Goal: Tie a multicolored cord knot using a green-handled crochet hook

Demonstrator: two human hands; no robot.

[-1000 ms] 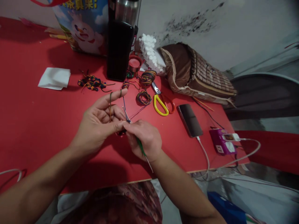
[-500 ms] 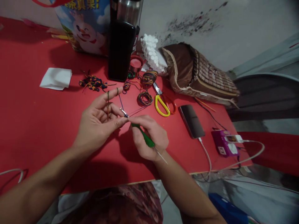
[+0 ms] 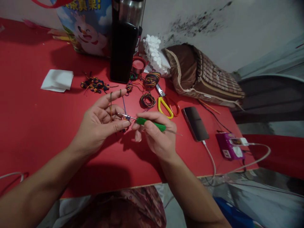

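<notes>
My right hand (image 3: 159,136) is closed around the green handle of a crochet hook (image 3: 151,124). The hook's metal shaft points left, with dark yarn around it near the tip. My left hand (image 3: 99,123) pinches a small multicoloured crochet piece (image 3: 125,129) between thumb and fingers, just under the shaft. Yarn (image 3: 111,107) loops over its raised index finger and runs down to the work. Behind the hands lie a wound yarn ball (image 3: 152,79) and a looser yarn coil (image 3: 147,100). Part of the crochet piece is hidden by the left thumb.
Scissors (image 3: 165,107) with yellow and red handles lie right of the yarn. Farther right are a phone (image 3: 195,123) on a cable and a purple box (image 3: 228,147). A knotted yarn piece (image 3: 95,85), folded white paper (image 3: 57,80) and a black upright object (image 3: 123,52) stand or lie behind.
My right hand has moved right and turned, so the hook lies flatter and more of its shaft shows. The crochet piece is more visible under my left thumb. The left hand has barely moved.
</notes>
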